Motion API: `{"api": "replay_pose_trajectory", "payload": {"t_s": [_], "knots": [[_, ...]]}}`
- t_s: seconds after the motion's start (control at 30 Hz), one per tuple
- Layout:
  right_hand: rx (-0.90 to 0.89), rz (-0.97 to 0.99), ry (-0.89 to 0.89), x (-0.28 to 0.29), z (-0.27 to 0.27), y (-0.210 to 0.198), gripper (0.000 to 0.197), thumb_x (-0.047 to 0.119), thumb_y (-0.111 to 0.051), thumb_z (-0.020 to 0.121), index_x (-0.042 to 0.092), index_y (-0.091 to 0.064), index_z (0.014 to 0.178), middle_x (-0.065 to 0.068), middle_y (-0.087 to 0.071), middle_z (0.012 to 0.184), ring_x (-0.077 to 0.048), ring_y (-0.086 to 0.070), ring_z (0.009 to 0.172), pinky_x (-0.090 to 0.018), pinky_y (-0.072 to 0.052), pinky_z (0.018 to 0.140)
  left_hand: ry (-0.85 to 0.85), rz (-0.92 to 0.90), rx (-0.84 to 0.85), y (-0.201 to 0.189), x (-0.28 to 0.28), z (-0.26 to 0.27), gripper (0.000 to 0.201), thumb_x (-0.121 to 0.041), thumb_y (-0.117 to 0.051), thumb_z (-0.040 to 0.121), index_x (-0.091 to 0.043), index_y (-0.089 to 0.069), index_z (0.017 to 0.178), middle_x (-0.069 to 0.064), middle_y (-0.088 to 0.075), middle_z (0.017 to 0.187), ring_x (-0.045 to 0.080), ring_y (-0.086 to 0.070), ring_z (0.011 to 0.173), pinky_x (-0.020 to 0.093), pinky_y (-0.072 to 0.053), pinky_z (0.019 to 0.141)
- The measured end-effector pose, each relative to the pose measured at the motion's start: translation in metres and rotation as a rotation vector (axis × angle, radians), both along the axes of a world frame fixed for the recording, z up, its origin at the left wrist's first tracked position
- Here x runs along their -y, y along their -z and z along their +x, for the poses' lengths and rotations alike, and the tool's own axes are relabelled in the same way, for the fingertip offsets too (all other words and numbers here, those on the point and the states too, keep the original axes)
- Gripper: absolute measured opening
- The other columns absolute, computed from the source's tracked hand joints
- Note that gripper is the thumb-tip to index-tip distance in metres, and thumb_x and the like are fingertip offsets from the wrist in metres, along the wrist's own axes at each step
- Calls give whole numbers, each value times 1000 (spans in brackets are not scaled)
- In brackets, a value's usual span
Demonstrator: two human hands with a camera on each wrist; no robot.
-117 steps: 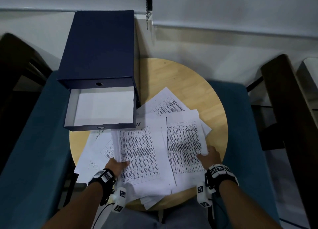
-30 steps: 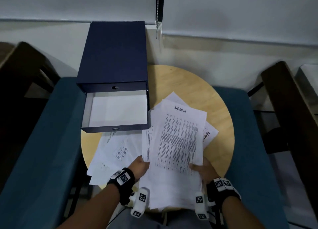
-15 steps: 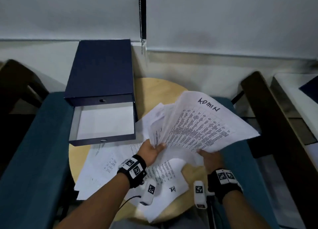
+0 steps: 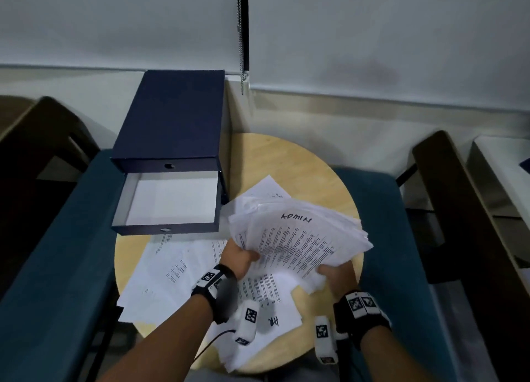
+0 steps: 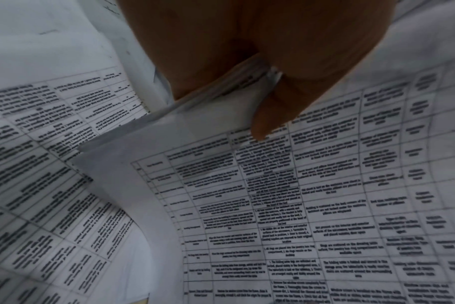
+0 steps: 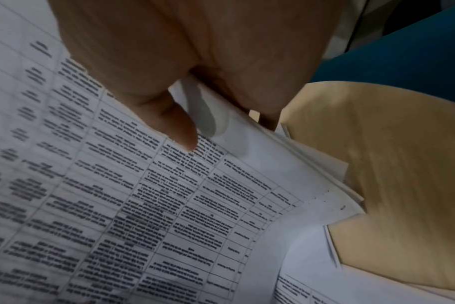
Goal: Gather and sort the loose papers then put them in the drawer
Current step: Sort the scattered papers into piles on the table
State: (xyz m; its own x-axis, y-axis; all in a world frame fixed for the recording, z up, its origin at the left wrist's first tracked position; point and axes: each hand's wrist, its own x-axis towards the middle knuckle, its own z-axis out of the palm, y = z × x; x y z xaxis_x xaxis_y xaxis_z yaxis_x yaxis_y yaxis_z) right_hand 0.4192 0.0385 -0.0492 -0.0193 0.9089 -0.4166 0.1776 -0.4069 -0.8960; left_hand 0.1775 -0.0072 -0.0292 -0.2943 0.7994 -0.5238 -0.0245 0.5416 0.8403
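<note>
A stack of printed papers (image 4: 298,238), its top sheet hand-marked "ADMIN", is held above the round wooden table (image 4: 286,163). My left hand (image 4: 238,259) pinches the stack's near left corner, thumb on top (image 5: 268,115). My right hand (image 4: 337,275) grips the near right corner, thumb on the sheet (image 6: 179,127). More loose sheets (image 4: 172,269) lie spread on the table beneath, one marked "HR" (image 4: 272,321). The navy drawer box (image 4: 172,123) stands at the table's left, its lower drawer (image 4: 172,198) pulled open and white inside.
Teal upholstered seats (image 4: 57,252) flank the table on both sides. Dark wooden chair frames (image 4: 464,209) stand further out. A blind chain (image 4: 241,37) hangs against the wall behind the box. One sheet (image 4: 266,189) lies beside the drawer front.
Both hands lifted the gathered "ADMIN" stack off the table and swung it to the right; since half a second ago it has come lower. The sheets underneath, including the "HR" one, are uncovered.
</note>
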Motion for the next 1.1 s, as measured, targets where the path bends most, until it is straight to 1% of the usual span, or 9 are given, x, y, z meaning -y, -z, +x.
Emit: {"api": "replay_pose_trajectory", "payload": {"t_s": [0.07,0.13,0.27,0.37,0.47,0.57,0.7,0.9,1.1], "knots": [[-6,-35,-17,-2,1,2,40,-25,-60,75,1,-60,105,-2,-63,91,-20,-58,89,-23,-47,71,-31,-14,14,4,2,1,46,20,-66,70,-14,-67,101,12,-73,109,33,-67,105,50,-52,98],[-19,-56,-61,-3,2,8,44,-23,-60,76,6,-59,108,2,-64,96,-22,-57,100,-29,-47,85,-49,-42,2,4,5,6,49,13,-69,69,-12,-65,111,10,-73,108,33,-67,105,50,-53,97],[18,-34,-72,-10,2,16,34,2,-69,84,20,-60,111,7,-67,104,-21,-60,106,-37,-44,100,-69,-6,-72,2,2,15,31,3,-69,80,-20,-65,100,4,-70,99,28,-64,100,39,-51,92],[61,33,-67,-24,5,18,31,8,-69,87,17,-63,116,3,-69,111,-21,-62,106,-37,-46,99,-50,69,-124,1,-4,18,42,-2,-68,88,-17,-57,125,-1,-68,111,22,-64,105,30,-47,90],[51,57,-81,-40,12,21,32,6,-66,89,22,-63,116,6,-69,107,-20,-64,102,-38,-48,95,-74,59,-191,13,-2,16,41,-15,-73,89,-22,-50,122,-6,-65,110,13,-63,98,28,-49,87],[127,-2,-116,-48,25,40,35,5,-66,89,17,-62,121,0,-68,111,-25,-63,106,-43,-48,98,-148,-126,-232,38,16,6,36,-16,-69,92,-18,-51,123,4,-59,125,29,-63,107,37,-53,91],[303,-127,-161,-41,38,72,33,3,-63,88,8,-61,121,-12,-67,116,-30,-63,102,-35,-46,90,-263,-421,-323,69,59,-11,40,-13,-60,93,-11,-52,132,16,-56,132,25,-63,83,31,-51,71],[441,-248,-173,-31,51,103,38,8,-61,87,10,-57,125,-16,-65,120,-35,-62,107,-44,-48,96,-248,-607,-410,94,84,-24,54,-18,-60,86,-14,-48,138,19,-51,133,39,-64,102,48,-58,89],[447,-285,-159,-34,52,111,37,11,-66,86,9,-58,122,-16,-66,117,-35,-63,104,-45,-50,95,-123,-678,-369,96,70,-35,59,-30,-67,89,-12,-48,142,18,-49,140,37,-61,112,37,-53,90]]}}
